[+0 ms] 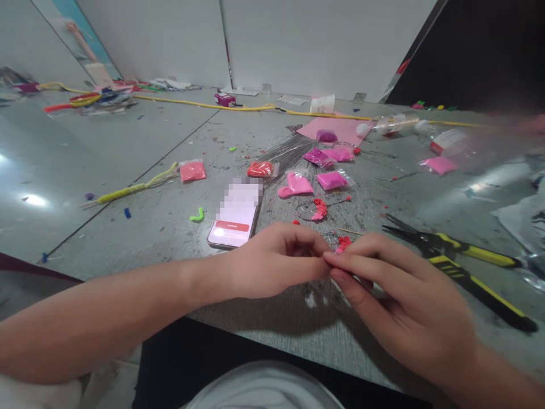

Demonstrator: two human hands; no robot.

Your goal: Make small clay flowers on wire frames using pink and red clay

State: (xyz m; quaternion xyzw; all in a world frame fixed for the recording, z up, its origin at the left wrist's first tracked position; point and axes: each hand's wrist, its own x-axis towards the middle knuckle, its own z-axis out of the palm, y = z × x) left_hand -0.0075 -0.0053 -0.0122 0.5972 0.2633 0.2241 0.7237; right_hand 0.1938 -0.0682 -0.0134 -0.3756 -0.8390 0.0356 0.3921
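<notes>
My left hand (281,258) and my right hand (404,301) meet at their fingertips above the table's near edge. The fingers of both are pinched together; whatever is between them is too small or hidden to name. Just behind the fingertips lies a red flower-like piece (344,243), partly covered by my right hand. Farther back a wire ring with red and pink petals (319,209) rests on the table. A phone (236,213) with a lit screen lies behind my left wrist. Black and yellow pliers (451,253) lie open to the right of my right hand.
Packets of pink clay (332,180) and a red packet (260,168) lie beyond the phone, near a bundle of thin wires (285,153). A yellow cable (191,103) crosses the back. Clear bottles (395,125) lie at back right. A yellow-green twisted stick (123,193) is at left.
</notes>
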